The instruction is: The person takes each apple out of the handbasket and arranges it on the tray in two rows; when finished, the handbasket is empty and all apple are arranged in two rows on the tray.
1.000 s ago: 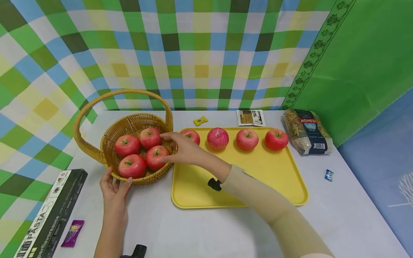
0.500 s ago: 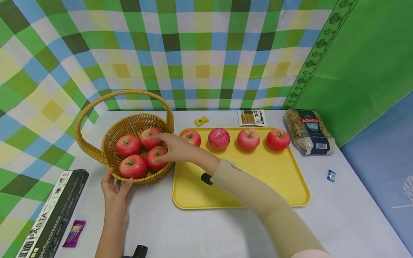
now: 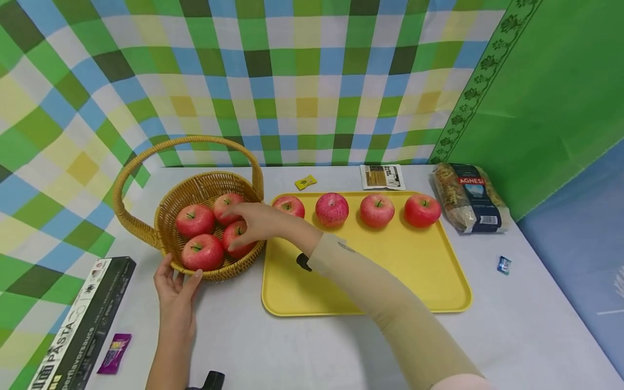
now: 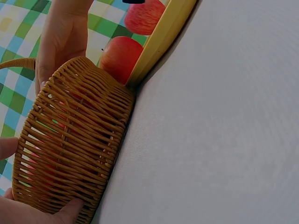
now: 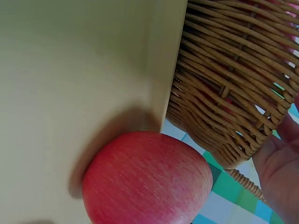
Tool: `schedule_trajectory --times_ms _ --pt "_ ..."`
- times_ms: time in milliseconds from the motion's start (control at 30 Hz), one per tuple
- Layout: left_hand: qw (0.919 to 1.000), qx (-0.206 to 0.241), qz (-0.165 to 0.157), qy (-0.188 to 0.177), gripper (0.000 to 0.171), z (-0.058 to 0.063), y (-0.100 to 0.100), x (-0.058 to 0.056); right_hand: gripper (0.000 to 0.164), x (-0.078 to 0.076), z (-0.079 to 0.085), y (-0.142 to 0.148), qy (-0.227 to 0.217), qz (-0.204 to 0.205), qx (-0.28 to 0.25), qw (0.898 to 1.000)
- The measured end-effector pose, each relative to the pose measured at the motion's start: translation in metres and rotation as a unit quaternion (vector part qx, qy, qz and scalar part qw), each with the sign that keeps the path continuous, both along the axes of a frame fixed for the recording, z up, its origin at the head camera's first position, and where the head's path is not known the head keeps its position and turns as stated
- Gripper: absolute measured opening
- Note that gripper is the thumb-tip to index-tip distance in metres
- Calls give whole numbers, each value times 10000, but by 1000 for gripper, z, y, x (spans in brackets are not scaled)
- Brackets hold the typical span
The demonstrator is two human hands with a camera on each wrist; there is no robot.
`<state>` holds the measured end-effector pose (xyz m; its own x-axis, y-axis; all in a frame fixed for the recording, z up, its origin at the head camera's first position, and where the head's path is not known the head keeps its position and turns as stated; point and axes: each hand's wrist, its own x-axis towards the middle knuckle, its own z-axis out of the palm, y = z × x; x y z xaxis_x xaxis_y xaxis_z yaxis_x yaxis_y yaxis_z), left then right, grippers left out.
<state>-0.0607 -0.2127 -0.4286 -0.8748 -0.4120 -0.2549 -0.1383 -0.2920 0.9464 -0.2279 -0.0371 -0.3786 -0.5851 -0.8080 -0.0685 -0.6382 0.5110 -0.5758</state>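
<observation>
Nearest on the desk point(image 3: 292, 352), the left hand point(image 3: 176, 297) holds the near side of the wicker basket point(image 3: 224, 272), its grip light, thumb and fingers spread along the wall. The basket stands upright, mouth up, its handle arching from near left to far right; I cannot tell a clear long axis.

Inside sit the near-left apple point(image 3: 202, 252) and the near-right apple point(image 3: 245, 251), then the far-left apple point(image 3: 195, 219) and the far-right apple point(image 3: 223, 205). They are round, with no marked long axis; the stems that show point roughly upward.

What has just changed is the right hand point(image 3: 260, 222): over the last second it has slid farther left over the basket. Its grip is spread wide, thumb across the near-right apple and fingers over the far-right apple. It has no apple plainly in hold; whether it touches either, I cannot tell. The count stays the same, so this looks like repositioning among the apples, with none transferred.

Beyond, the yellow tray point(image 3: 429, 271) runs lengthwise left to right, with four more apples point(image 3: 377, 210) in a row along its far edge.
</observation>
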Motion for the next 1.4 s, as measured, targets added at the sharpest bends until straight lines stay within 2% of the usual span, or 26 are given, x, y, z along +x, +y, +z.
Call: schedule_trajectory --times_ms 167,367,600,1067,1400 --pt "10000 -11 50 -85 76 -1 -1 0 70 -2 -3 -9 336 368 414 9979" --pt "9999 44 28 -123 76 -4 0 1 64 4 -7 -16 995 557 1141 9869" --pt "10000 79 14 5 75 -5 0 1 60 6 -10 -17 1176 415 1137 9857" --pt "9999 19 22 132 74 -4 1 1 64 11 -7 -10 921 119 381 9950" --pt "9999 -11 21 108 74 -3 0 0 68 23 19 16 575 -293 -845 9943"
